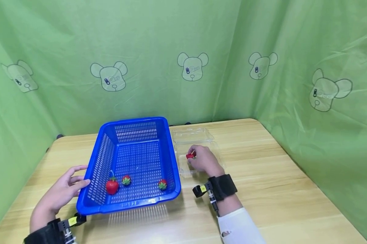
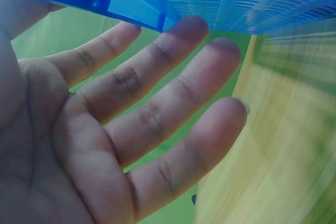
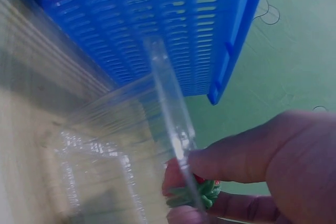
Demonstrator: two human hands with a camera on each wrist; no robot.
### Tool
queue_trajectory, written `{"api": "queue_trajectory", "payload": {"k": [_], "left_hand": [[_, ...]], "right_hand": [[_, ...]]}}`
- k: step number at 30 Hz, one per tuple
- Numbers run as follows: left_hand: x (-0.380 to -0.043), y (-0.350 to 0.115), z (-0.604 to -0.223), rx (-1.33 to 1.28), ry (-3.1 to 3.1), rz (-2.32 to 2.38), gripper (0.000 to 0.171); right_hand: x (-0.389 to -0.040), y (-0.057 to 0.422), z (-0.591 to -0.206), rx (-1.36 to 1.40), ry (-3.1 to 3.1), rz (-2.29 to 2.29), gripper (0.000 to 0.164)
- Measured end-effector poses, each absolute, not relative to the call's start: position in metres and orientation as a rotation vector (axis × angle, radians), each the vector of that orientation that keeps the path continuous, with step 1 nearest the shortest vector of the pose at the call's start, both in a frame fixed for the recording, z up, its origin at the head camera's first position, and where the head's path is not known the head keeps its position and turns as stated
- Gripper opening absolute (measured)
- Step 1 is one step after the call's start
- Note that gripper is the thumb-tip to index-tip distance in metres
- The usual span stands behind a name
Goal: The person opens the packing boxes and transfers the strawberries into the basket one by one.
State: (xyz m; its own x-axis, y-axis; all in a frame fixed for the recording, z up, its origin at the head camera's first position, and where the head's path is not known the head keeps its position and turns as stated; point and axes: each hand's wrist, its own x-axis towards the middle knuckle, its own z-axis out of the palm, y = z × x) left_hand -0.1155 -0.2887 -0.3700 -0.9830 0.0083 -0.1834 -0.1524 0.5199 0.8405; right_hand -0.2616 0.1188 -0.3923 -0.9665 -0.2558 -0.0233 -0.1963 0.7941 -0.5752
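Observation:
A blue plastic basket stands on the wooden table. Inside it lie three strawberries: a large one at the left, a small one beside it and another near the right wall. My left hand is at the basket's left side, its thumb on the rim; the left wrist view shows the fingers spread and fairly straight below it. To the right lies a clear plastic clamshell box with its lid raised. My right hand pinches a red strawberry with green leaves over the box.
The box stands close to the basket's right wall. Bare wooden tabletop stretches to the right. A green curtain with printed mouse heads encloses the table at the back and sides.

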Motion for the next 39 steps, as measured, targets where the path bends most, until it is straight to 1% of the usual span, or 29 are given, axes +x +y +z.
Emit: {"api": "queue_trajectory", "payload": {"k": [11,31,39], "left_hand": [[-0.117,-0.289,-0.37,-0.116,2.591,1.463,0.059],[-0.116,-0.289,-0.371,-0.114,2.594,1.467,0.059],[-0.114,-0.289,-0.37,-0.111,2.593,1.472,0.058]], "right_hand": [[-0.259,0.12,-0.383,-0.411,2.911,-0.927,0.015],[-0.253,0.119,-0.37,-0.465,2.926,-0.949,0.02],[-0.251,0.119,-0.37,-0.487,2.942,-0.96,0.017]]}}
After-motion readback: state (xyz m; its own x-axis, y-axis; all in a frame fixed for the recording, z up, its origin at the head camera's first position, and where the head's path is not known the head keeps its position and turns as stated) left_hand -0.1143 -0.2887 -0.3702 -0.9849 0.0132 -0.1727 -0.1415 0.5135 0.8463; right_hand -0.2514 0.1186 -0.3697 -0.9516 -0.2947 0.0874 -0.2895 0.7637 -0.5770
